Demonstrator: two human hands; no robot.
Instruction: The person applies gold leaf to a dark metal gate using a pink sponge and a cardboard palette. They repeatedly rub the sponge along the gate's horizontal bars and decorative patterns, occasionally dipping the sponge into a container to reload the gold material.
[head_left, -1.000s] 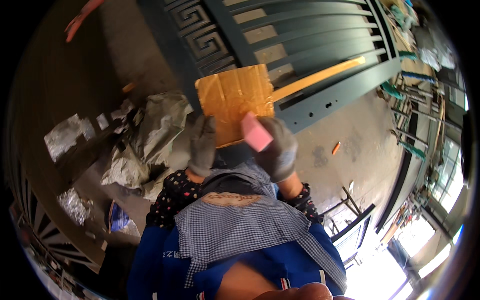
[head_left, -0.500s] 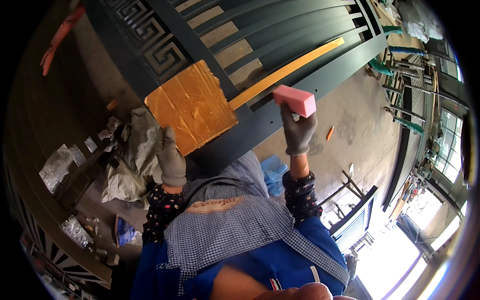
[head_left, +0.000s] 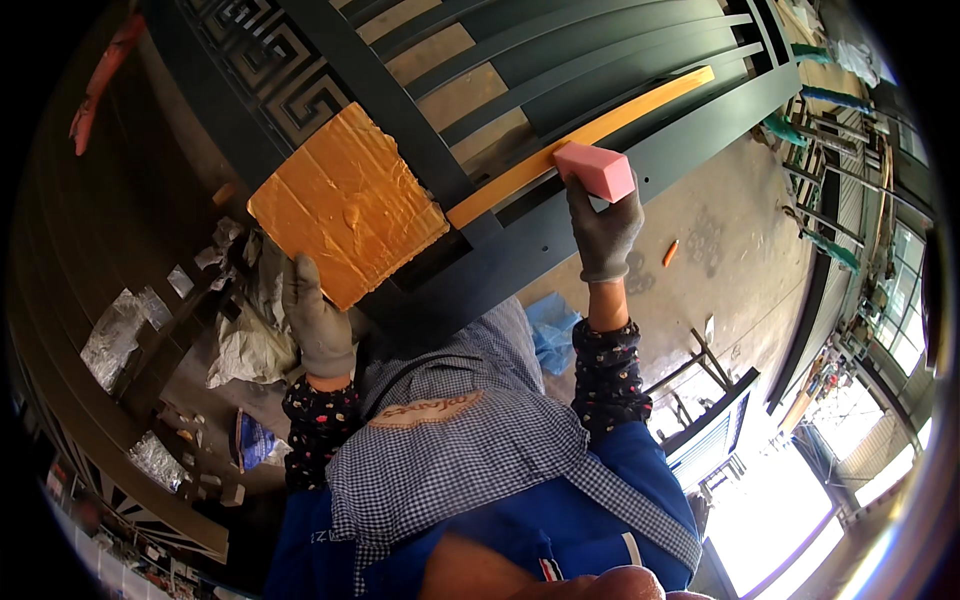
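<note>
My gloved left hand (head_left: 318, 318) grips the lower left edge of a square, gold-coated cardboard piece (head_left: 352, 205), its thumb on the coated face and its other fingers hidden beneath. In my gloved right hand (head_left: 606, 228) is a pink sponge block (head_left: 596, 171), pinched between thumb and fingers. The block is just beside a gold-coloured strip (head_left: 520, 180) on a dark green-grey metal panel (head_left: 690, 140); whether they touch I cannot tell. The panel has slats and a fretwork pattern (head_left: 270, 60) at its left.
Crumpled grey sheeting (head_left: 250, 345) lies left of my left arm, with foil scraps (head_left: 120, 340) beyond. A blue plastic bag (head_left: 552, 332) is on the floor by my legs. An orange stick-like object (head_left: 670, 253) lies right of my right hand. Metal racks (head_left: 825, 150) stand far right.
The cardboard and my left hand have shifted left. My right hand has brought the pink block slightly up, nearer the gold strip.
</note>
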